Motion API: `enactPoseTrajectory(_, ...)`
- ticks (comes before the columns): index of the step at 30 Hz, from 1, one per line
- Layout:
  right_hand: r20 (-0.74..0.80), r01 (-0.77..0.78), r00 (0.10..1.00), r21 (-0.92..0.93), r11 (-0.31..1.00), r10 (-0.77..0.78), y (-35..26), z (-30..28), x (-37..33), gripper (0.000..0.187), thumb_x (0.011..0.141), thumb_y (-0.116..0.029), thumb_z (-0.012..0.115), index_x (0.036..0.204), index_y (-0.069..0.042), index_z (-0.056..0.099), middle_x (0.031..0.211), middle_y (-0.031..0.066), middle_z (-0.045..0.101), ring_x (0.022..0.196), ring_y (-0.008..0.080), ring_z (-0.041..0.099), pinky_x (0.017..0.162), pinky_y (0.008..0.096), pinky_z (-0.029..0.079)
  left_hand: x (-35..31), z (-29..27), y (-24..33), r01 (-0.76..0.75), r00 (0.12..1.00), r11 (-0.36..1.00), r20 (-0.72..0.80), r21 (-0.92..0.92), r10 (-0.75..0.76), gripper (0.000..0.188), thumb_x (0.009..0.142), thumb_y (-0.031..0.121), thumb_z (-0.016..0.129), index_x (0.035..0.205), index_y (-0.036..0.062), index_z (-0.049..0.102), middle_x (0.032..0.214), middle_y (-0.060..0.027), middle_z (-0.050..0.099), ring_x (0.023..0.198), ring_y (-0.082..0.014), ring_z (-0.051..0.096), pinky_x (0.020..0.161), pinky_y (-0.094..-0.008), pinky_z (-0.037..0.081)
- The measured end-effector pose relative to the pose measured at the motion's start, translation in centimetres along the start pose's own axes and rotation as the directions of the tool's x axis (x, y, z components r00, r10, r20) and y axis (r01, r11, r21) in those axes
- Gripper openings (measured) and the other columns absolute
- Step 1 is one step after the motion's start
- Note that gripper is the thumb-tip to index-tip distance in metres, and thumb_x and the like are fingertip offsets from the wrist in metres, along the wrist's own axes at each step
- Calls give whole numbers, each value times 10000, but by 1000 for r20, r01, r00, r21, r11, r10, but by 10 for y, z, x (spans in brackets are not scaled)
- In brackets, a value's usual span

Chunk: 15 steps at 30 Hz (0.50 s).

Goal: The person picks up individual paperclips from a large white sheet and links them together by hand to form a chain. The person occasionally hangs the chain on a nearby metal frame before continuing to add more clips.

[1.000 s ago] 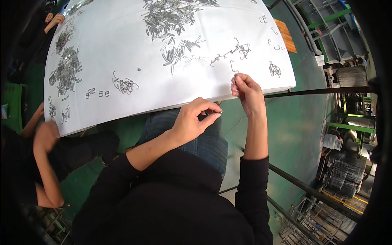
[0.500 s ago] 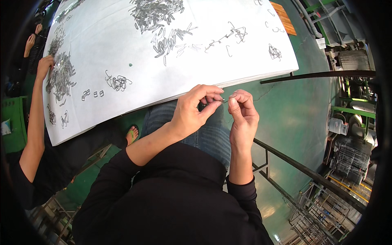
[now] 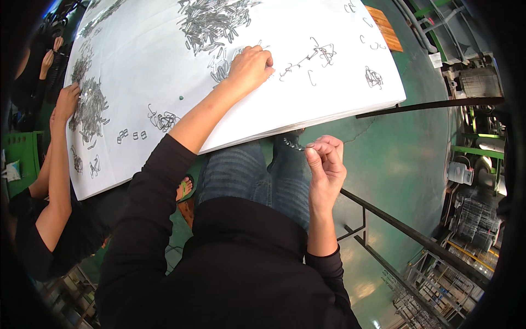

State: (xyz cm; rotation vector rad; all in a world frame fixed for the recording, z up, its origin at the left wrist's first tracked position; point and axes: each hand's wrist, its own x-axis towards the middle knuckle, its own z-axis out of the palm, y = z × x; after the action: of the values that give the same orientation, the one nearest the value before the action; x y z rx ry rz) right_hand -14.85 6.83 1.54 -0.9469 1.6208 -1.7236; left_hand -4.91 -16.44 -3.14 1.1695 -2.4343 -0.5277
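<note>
My right hand [image 3: 326, 164] is raised over my lap, below the table edge, pinching a short chain of linked metal clips [image 3: 293, 145] between thumb and fingers. My left hand [image 3: 249, 68] reaches out onto the white table [image 3: 164, 71], fingers curled down on loose metal clips [image 3: 222, 68] at the edge of a big heap [image 3: 211, 19]. Whether it has picked any up is hidden under the fingers. A linked string of clips [image 3: 307, 55] lies just right of that hand.
Another person sits at my left with a hand [image 3: 66, 101] on a second heap of clips [image 3: 90, 104]. A small tangle [image 3: 374, 77] lies near the table's right edge. A dark metal rail [image 3: 433, 104] and green floor [image 3: 394, 164] are to my right, with wire racks [image 3: 471, 219] beyond.
My left hand has left the right one and stretched forward onto the table to the loose clips. My right hand stays over my lap with the clip chain.
</note>
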Motion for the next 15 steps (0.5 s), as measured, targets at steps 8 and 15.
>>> enactPoseTrajectory(8,19,18,1000,-89,996,-17,4,3,-4,77,783,-86,704,839,-44,671,934,33,525,819,118,492,646,225,396,-2,-7,10,-58,997,998,-51,-39,56,131,780,140,672,881,55,667,819,-93,661,781,-258,631,702,-369,502)
enactPoseTrajectory(15,34,80,997,-231,970,-74,4,4,-1,96,778,-87,705,841,-30,660,922,48,525,835,148,501,725,261,422,-78,-34,70,255,959,571,280,-781,-46,130,843,83,651,925,-17,639,846,-36,652,780,-90,600,707,-229,481)
